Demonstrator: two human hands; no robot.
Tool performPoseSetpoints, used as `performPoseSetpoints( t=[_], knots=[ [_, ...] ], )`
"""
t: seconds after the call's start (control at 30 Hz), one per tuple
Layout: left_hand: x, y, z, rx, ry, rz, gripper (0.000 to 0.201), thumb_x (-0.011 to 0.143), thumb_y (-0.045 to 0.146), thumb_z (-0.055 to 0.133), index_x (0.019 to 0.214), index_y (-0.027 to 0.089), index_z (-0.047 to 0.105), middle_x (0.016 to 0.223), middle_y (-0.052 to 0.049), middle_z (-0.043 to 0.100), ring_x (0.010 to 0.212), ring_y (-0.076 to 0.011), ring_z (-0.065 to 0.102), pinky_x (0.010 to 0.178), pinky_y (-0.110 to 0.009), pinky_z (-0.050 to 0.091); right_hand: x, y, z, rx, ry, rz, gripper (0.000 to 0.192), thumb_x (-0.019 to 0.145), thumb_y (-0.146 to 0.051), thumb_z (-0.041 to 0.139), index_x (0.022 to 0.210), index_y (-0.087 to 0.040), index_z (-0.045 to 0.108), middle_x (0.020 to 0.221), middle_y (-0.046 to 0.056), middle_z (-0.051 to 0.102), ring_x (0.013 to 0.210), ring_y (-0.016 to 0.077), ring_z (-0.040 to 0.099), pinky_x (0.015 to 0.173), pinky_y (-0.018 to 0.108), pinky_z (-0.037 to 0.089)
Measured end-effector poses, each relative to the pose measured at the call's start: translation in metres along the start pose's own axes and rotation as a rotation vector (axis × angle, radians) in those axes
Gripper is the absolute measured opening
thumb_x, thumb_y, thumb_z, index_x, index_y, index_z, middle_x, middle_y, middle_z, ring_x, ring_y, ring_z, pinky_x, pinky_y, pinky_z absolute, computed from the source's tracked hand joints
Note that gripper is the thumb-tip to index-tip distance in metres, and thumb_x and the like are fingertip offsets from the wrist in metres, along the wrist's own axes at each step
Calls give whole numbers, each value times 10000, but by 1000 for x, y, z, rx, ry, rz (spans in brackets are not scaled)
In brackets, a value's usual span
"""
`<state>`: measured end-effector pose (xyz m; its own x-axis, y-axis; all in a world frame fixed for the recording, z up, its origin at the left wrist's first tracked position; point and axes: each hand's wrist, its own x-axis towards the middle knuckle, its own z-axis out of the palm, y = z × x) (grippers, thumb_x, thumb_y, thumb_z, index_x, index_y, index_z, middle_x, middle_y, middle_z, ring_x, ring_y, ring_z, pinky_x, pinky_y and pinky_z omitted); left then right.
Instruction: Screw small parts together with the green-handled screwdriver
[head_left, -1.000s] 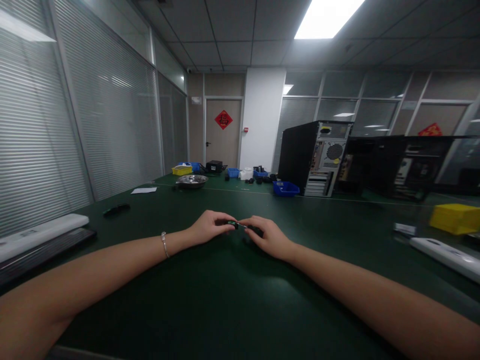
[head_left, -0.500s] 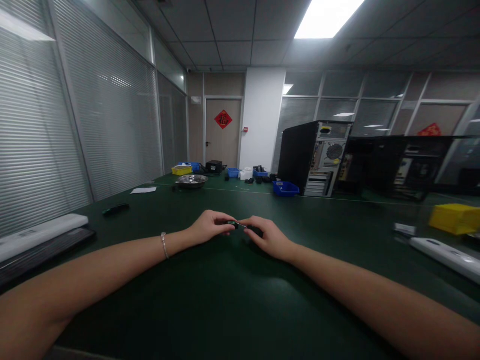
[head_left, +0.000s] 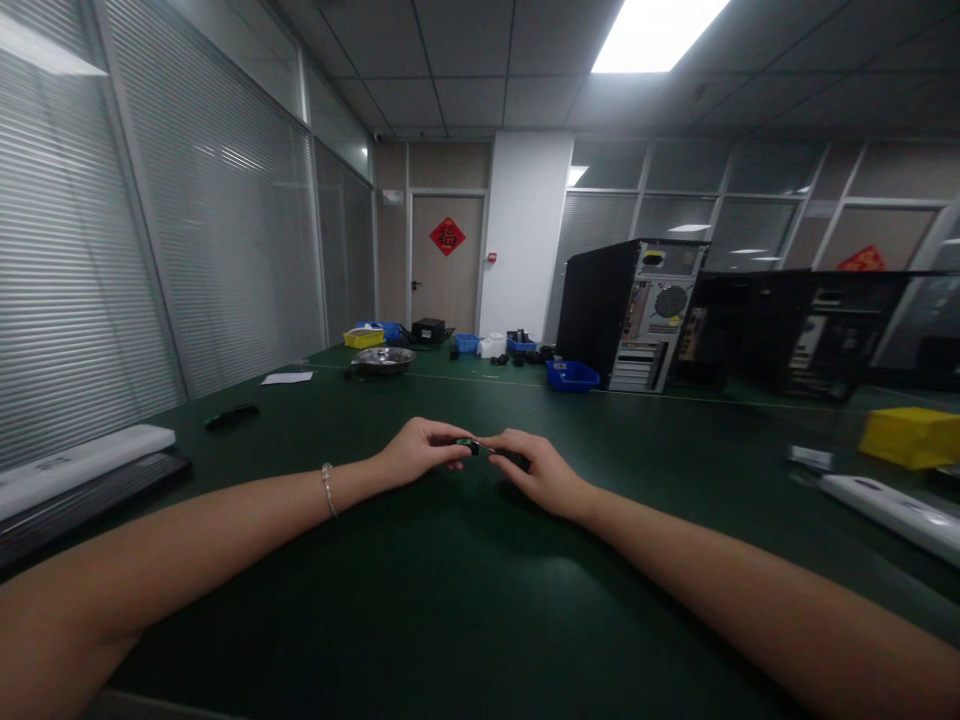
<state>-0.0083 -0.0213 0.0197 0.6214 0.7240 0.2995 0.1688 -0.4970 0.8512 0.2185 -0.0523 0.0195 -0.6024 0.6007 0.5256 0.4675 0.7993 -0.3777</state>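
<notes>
Both hands sit a touch higher in view than half a second ago, their pose unchanged. Bare forearms reach out over the green mat (head_left: 450, 600), a bracelet (head_left: 328, 489) on the left wrist. Left hand (head_left: 417, 452) and right hand (head_left: 538, 472) meet at mid-table, fingertips pinched together on a small dark part (head_left: 468, 445) with a green spot, held between the two hands just above the mat. A dark piece (head_left: 516, 461) lies under the right fingers; what it is cannot be told.

To the left lie a white bar (head_left: 82, 456) and, beside it, a keyboard (head_left: 90, 495); farther on, a black tool (head_left: 232, 415) and a sheet of paper (head_left: 287, 378). To the right lie a white strip (head_left: 892, 508) and a yellow bin (head_left: 911, 436).

Farther back stand a metal bowl (head_left: 384, 360), a blue tray (head_left: 571, 375), more small bins, and an open computer case (head_left: 634, 312). Behind them is a door (head_left: 447, 262) with a red sign.
</notes>
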Motion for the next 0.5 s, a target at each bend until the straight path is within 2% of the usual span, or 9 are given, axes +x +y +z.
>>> performPoseSetpoints(
  t=[0.5],
  knots=[
    [3,-4,2,-22,-2,3,354,770,303,625,1081,134,635,927,-82,686,738,-156,634,714,-304,525,-1,3,0,19,8,8,324,884,-210,491,1202,-219,551,952,60,631,874,172,573,795,310,450]
  ],
)
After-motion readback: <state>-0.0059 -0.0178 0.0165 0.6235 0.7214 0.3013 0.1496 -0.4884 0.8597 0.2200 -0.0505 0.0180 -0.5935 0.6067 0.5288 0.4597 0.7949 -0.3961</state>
